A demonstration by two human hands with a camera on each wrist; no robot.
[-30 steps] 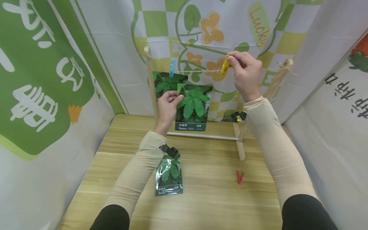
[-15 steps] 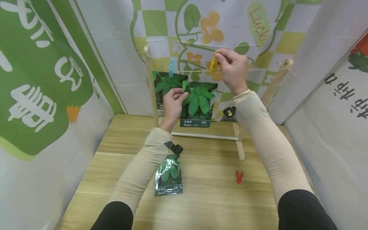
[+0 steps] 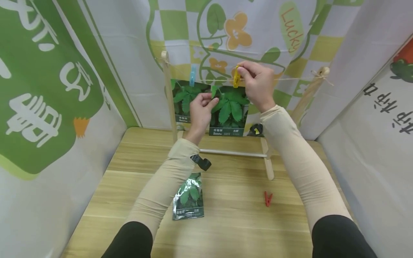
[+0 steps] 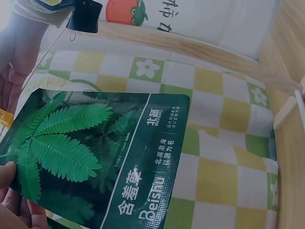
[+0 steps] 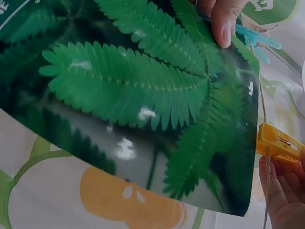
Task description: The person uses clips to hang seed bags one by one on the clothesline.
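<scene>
One hung packet (image 3: pixel 182 98): on string (image 3: pixel 290 78) at left, under blue clip (image 3: pixel 192 76).
One held packet (image 3: pixel 229 114): upright, right of hung packet, top edge just by string.
One lying packet (image 3: pixel 188 200): flat on worktop (image 3: pixel 233 229), nearer me.
My left hand (image 3: pixel 200 111): pinching held packet's upper left edge.
My right hand (image 3: pixel 259 83): pinching yellow clip (image 3: pixel 236 79) at string, by held packet's top edge; can't tell if it bites packet.
Red clip (image 3: pixel 268 199): on worktop, well right of lying packet.
</scene>
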